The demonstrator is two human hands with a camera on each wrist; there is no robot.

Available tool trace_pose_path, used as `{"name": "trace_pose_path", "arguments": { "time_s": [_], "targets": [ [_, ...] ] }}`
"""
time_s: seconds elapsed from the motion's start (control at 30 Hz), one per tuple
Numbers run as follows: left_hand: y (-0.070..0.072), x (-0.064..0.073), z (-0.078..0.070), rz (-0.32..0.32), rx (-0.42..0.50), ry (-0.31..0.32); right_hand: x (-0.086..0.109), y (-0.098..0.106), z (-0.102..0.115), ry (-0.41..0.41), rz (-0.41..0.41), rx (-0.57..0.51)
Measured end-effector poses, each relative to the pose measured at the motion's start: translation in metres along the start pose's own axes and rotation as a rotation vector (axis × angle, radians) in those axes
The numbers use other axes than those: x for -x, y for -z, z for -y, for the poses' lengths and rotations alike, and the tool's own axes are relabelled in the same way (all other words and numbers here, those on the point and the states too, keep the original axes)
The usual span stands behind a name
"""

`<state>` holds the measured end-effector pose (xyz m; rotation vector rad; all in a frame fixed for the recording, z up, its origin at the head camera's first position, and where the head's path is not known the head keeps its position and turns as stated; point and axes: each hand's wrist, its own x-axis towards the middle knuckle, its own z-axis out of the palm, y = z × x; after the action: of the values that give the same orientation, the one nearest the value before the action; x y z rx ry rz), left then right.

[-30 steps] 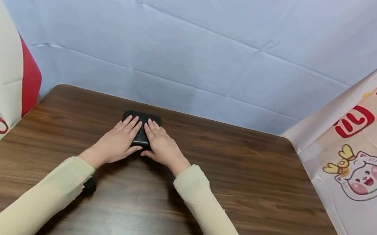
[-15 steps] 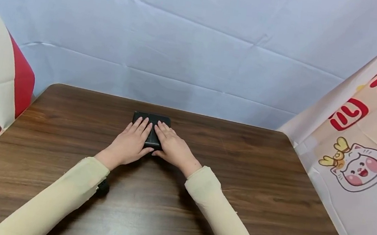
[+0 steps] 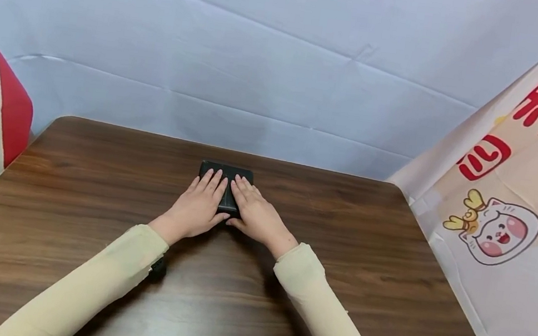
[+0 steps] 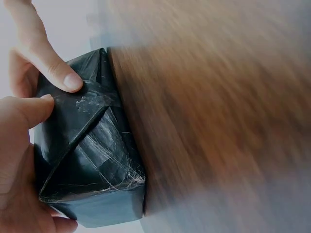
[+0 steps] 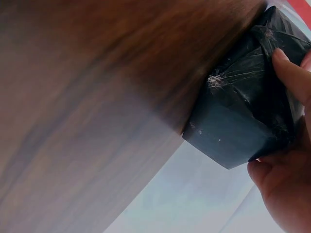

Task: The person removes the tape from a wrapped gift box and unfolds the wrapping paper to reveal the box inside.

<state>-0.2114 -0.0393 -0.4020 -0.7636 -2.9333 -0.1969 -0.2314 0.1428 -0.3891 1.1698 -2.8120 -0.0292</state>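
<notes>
Black wrapped package (image 4: 90,141): rested near the far edge of the wooden table (image 3: 364,258), its folded side turned toward the person.
Left hand (image 3: 195,208): laid on the package's left part, fingers outstretched over the top, thumb set against the folded side.
Right hand (image 3: 259,214): placed likewise on the right part, fingers straight, thumb touched to the same side.
Pale sheet (image 3: 263,49): hung behind the table.
</notes>
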Motion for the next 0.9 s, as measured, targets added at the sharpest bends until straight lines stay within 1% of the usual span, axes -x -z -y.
{"name": "trace_pose_path", "arguments": {
  "time_s": [0.2, 0.37, 0.5, 0.7, 0.9],
  "targets": [
    [-0.0014, -0.0053, -0.0044, 0.000, 0.005, 0.003, 0.0043, -0.0009, -0.0051, -0.010, -0.013, -0.017],
    [-0.0027, -0.0064, -0.0059, 0.004, 0.010, 0.010, 0.0058, -0.0030, -0.0077, -0.003, -0.023, -0.029],
    [-0.0028, -0.0059, -0.0054, 0.004, 0.016, 0.009, 0.0058, -0.0033, -0.0080, 0.001, -0.035, -0.025],
    [-0.0033, -0.0024, -0.0066, -0.010, 0.015, -0.001, 0.0074, -0.0013, -0.0055, -0.006, -0.029, -0.033],
    [-0.0008, 0.0004, -0.0064, 0.013, 0.020, -0.004, 0.0103, -0.0002, -0.0037, 0.002, -0.039, -0.014]
  ]
}}
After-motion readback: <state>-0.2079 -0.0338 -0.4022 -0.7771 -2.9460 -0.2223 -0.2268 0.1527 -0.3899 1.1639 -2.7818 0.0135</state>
